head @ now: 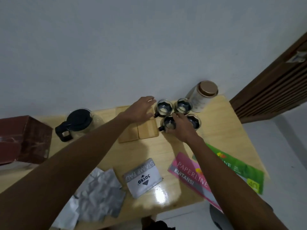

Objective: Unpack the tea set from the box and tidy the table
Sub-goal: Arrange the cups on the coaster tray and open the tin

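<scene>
With my right hand point(181, 128) clamped on the nearest glass cup point(168, 124) among four at the desk point(221, 120) rear, and my left hand point(141, 108) spread flat on the wooden coasters point(146, 130), I should lift vertically, clearing neighbouring cups.

A home room: small wooden table point(221, 123) against a plain wall point(132, 47), slatted wooden door point(274, 90) beside it.
</scene>
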